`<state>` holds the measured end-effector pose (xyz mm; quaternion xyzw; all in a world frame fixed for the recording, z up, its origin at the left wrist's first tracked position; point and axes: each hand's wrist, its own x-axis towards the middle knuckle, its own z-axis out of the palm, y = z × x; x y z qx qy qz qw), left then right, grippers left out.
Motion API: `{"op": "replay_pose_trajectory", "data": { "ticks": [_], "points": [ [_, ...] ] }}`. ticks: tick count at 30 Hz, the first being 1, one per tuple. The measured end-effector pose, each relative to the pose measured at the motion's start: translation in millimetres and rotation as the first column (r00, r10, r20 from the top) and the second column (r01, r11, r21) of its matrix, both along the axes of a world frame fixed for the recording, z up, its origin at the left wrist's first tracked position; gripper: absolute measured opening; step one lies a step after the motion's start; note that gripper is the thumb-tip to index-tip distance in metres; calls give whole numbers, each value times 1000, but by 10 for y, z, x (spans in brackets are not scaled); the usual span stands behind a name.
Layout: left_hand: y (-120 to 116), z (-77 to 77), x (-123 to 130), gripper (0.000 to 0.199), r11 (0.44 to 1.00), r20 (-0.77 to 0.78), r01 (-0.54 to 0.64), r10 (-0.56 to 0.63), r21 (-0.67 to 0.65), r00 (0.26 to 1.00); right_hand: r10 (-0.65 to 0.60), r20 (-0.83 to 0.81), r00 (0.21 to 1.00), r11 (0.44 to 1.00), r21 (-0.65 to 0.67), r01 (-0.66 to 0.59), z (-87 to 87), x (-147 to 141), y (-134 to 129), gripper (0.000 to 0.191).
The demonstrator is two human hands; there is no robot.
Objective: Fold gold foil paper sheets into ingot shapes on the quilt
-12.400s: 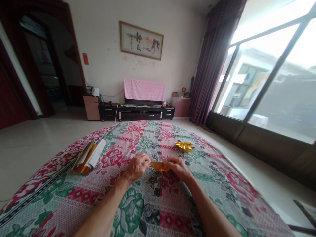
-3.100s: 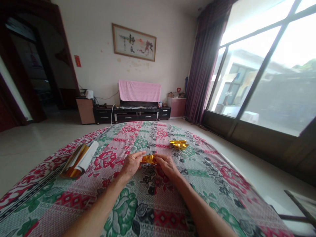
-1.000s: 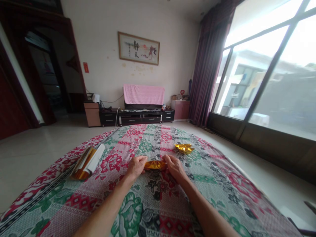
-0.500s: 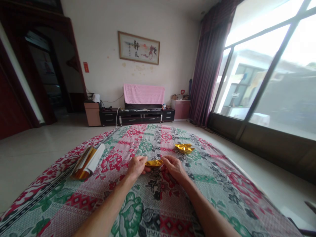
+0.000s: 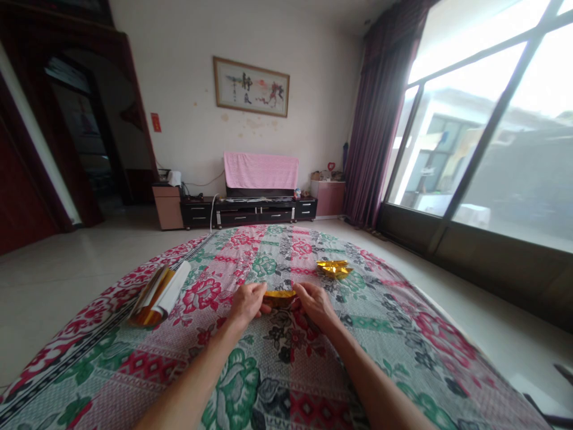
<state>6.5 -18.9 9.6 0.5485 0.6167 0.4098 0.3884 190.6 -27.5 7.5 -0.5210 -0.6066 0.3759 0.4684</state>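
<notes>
A small piece of gold foil paper (image 5: 280, 295) is stretched between my two hands, just above the patterned cloth. My left hand (image 5: 249, 300) pinches its left end, thumb on top. The right end is pinched by my right hand (image 5: 313, 303). Beyond my right hand, folded gold foil pieces (image 5: 334, 269) lie on the cloth. Over to the left rests a loose roll of gold and white sheets (image 5: 161, 294).
The flowered cloth (image 5: 242, 382) covers a large rounded table. Past its far edge stand a low black cabinet (image 5: 255, 214) and a screen under a pink cloth (image 5: 261, 171). A window wall (image 5: 492, 149) runs along the right.
The gold foil between my hands has tilted, showing a bright narrow top edge and a darker front face. Both hands have stayed almost in place.
</notes>
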Motion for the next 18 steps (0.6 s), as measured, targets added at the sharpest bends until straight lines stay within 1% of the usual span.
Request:
{"op": "replay_pose_trajectory", "data": {
  "ticks": [5, 9, 15, 18],
  "points": [
    [-72, 61, -7, 36, 1000, -13, 18, -17, 12, 1000, 21, -54, 998, 999, -31, -22, 44, 11, -51, 30],
    [-93, 77, -19, 32, 1000, 17, 24, -24, 1, 1000, 27, -129, 991, 997, -68, -36, 62, 17, -66, 22],
    [-45, 69, 48, 27, 999, 141, 34, -33, -1, 989, 39, -226, 973, 996, -74, -58, 79, 53, -53, 24],
    [-41, 100, 143, 27, 999, 216, 48, -51, 21, 975, 1, -290, 957, 998, -63, -20, 103, 111, -42, 25]
  ]
}}
